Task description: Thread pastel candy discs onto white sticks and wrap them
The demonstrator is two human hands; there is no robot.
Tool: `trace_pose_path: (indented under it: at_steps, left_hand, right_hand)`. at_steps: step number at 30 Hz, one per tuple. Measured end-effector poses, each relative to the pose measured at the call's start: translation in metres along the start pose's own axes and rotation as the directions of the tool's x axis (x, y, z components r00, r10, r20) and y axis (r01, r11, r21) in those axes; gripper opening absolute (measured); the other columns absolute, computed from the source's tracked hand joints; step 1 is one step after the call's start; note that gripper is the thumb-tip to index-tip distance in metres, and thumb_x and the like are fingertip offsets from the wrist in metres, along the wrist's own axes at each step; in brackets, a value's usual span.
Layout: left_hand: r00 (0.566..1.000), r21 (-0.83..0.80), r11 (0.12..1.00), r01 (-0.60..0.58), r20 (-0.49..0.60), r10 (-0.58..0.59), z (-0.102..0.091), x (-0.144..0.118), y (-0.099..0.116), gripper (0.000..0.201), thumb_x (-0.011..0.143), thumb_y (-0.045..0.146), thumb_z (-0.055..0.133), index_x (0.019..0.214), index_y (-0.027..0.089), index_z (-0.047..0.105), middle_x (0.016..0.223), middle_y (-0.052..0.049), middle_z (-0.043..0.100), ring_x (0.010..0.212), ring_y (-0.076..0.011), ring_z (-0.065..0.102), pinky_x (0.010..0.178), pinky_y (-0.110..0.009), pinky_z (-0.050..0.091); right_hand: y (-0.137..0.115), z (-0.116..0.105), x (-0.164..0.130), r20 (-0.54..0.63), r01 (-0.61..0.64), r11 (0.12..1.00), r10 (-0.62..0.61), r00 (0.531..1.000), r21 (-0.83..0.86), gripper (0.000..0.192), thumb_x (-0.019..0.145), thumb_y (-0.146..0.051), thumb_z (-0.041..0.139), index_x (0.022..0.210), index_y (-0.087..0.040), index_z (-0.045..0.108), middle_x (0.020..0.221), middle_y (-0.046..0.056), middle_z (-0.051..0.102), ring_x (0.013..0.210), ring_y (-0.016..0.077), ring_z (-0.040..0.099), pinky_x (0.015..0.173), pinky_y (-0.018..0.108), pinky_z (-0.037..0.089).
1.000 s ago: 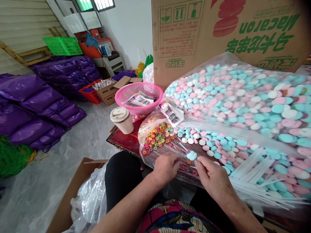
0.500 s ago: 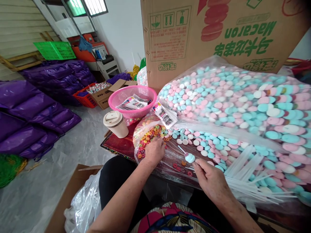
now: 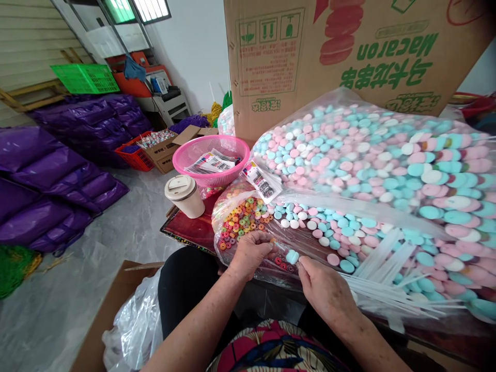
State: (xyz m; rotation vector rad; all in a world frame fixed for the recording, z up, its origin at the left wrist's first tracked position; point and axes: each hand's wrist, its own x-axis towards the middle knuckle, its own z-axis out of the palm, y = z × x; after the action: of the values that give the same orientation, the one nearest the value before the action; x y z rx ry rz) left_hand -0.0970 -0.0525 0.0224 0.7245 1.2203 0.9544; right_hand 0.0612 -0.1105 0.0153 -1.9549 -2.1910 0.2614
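Observation:
My right hand (image 3: 325, 287) is closed round a thin stick whose lower part is hidden in the fingers. A pale blue marshmallow (image 3: 292, 257) is threaded on it, just past the fingertips. My left hand (image 3: 251, 253) is pinched at the stick's far end, where a small orange cereal ring (image 3: 273, 240) partly shows at the fingertips. Left of that hand, colourful cereal rings (image 3: 242, 217) lie in an open clear bag. A few red rings (image 3: 284, 264) sit between the hands. Loose pink, white and blue marshmallows (image 3: 341, 225) spill from a big clear bag (image 3: 349, 150).
White sticks (image 3: 391, 292) lie in a bundle at the right. Printed packets (image 3: 263, 181) rest by a pink basket (image 3: 211, 178). A lidded cup (image 3: 185, 196) stands on the table's left end. Behind rises a large carton (image 3: 287, 67); another open carton (image 3: 104, 315) is on the floor.
My left hand has come out of the cereal rings, moving right and down to the stick's tip. My right hand has shifted left with the stick and marshmallow.

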Motion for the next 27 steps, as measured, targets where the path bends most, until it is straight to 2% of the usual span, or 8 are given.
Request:
trace_pose_path:
  at_steps: [5,7,10,12,14,16,24,27]
  left_hand:
    - [0.977,0.322,0.926,-0.196,-0.011,0.211,0.013,-0.003,-0.029,0.01,0.063,0.007,0.06,0.069,0.015,0.064,0.062,0.002,0.063,0.057,-0.0097,0.057,0.057,-0.02,0.046]
    - [0.961,0.392,0.882,-0.263,0.027,0.275,0.015,-0.007,-0.034,0.011,0.068,0.011,0.057,0.073,0.016,0.066,0.066,0.001,0.066,0.061,-0.0111,0.058,0.06,-0.021,0.047]
    - [0.923,0.519,0.775,-0.359,0.078,0.376,0.011,-0.009,-0.024,0.017,0.077,0.018,0.052,0.085,0.018,0.068,0.076,0.0,0.069,0.071,-0.0136,0.061,0.069,-0.023,0.049]
    - [0.905,0.727,0.598,-0.337,0.074,0.42,0.005,-0.004,-0.01,0.021,0.081,0.019,0.049,0.093,0.018,0.066,0.085,-0.003,0.069,0.08,-0.0159,0.062,0.077,-0.025,0.048]
    - [0.911,0.912,0.331,-0.241,0.095,0.402,0.0,0.004,0.002,0.024,0.081,0.017,0.048,0.099,0.018,0.064,0.096,-0.006,0.067,0.091,-0.0185,0.061,0.083,-0.027,0.047]
    - [0.932,0.973,0.144,-0.182,0.124,0.341,-0.004,0.012,0.008,0.023,0.081,0.017,0.048,0.098,0.018,0.064,0.102,-0.008,0.065,0.098,-0.0205,0.059,0.086,-0.028,0.046]
    - [0.943,0.998,0.045,-0.032,0.016,0.332,-0.015,0.018,-0.002,0.031,0.084,0.013,0.039,0.107,0.018,0.06,0.108,-0.011,0.06,0.089,-0.0221,0.062,0.075,-0.032,0.049]
    - [0.951,0.998,-0.011,-0.059,0.06,0.304,-0.01,0.018,-0.001,0.027,0.087,0.02,0.039,0.104,0.02,0.06,0.107,-0.009,0.06,0.091,-0.0207,0.061,0.076,-0.03,0.048]
  right_hand:
    - [-0.002,0.002,-0.002,0.06,-0.034,0.999,0.036,0.998,-0.038,0.02,0.086,-0.015,0.04,0.073,-0.019,0.055,0.071,0.003,0.066,0.063,0.0159,0.06,0.051,0.027,0.025]
    - [0.001,0.006,-0.002,0.004,-0.024,1.0,0.024,1.0,0.012,0.021,0.085,-0.014,0.039,0.072,-0.019,0.055,0.069,0.003,0.064,0.06,0.0153,0.058,0.051,0.027,0.026]
    - [0.01,0.007,0.001,-0.166,0.047,0.98,-0.015,0.986,0.192,0.025,0.086,-0.019,0.036,0.066,-0.019,0.051,0.058,0.001,0.058,0.053,0.0131,0.053,0.051,0.025,0.031]
    - [0.015,0.005,0.003,-0.276,0.093,0.947,-0.005,0.961,0.308,0.027,0.087,-0.026,0.036,0.065,-0.02,0.05,0.053,-0.001,0.054,0.049,0.0115,0.049,0.051,0.023,0.034]
    - [0.019,0.002,0.005,-0.335,0.104,0.925,0.027,0.942,0.367,0.029,0.088,-0.031,0.038,0.064,-0.02,0.051,0.051,-0.002,0.052,0.047,0.0105,0.046,0.05,0.021,0.035]
    - [0.02,-0.001,0.005,-0.353,0.106,0.918,0.039,0.935,0.383,0.029,0.088,-0.032,0.039,0.064,-0.02,0.05,0.051,-0.003,0.052,0.047,0.0101,0.045,0.049,0.021,0.035]
    - [0.018,0.005,0.004,-0.343,0.127,0.916,0.013,0.939,0.381,0.028,0.088,-0.029,0.04,0.061,-0.02,0.047,0.049,-0.004,0.048,0.045,0.0091,0.041,0.047,0.02,0.032]
    - [0.015,0.006,0.005,-0.326,0.136,0.904,0.005,0.945,0.406,0.029,0.088,-0.029,0.04,0.061,-0.02,0.045,0.051,-0.003,0.049,0.047,0.0093,0.042,0.049,0.02,0.034]
